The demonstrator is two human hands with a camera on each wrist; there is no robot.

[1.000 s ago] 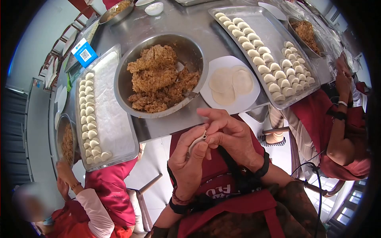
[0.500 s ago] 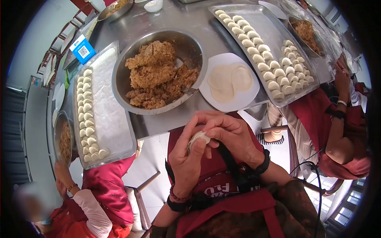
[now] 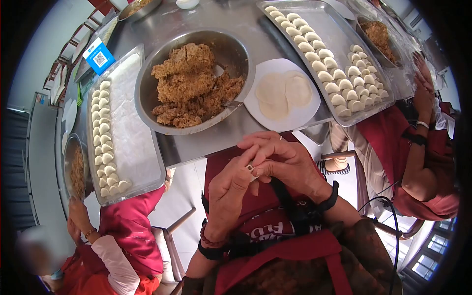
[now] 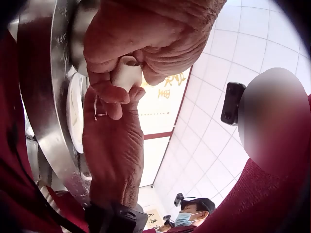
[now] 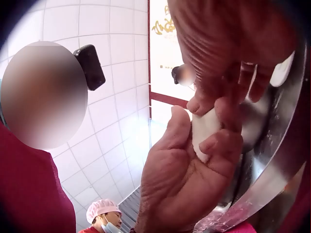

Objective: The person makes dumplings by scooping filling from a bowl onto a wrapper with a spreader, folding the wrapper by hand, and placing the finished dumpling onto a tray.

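Observation:
In the head view, my left hand [image 3: 227, 189] and right hand [image 3: 287, 161] meet over the apron, just in front of the table edge. Between them they pinch a white dumpling [image 3: 251, 171], mostly covered by fingers. The left wrist view shows its dough [image 4: 127, 77] with a small opening at the upper end. From the right wrist, the left fingers curl round the dumpling's pale side [image 5: 203, 131] while the right fingertips press at its top. Beyond the hands, thin round wrappers [image 3: 275, 96] overlap on a white plate [image 3: 310, 110].
A steel bowl [image 3: 239, 46] of brown filling [image 3: 184, 73] stands left of the plate. One tray [image 3: 129, 128] holds dumplings along its left side; another tray [image 3: 327, 22] has several rows. People sit at both sides. A blue QR-code sign [image 3: 98, 56] stands behind the left tray.
Both hands stay together on the dumpling while their fingers shift along it. More white dough showed half a second ago; the fingers cover more of it now. The head view has shifted slightly.

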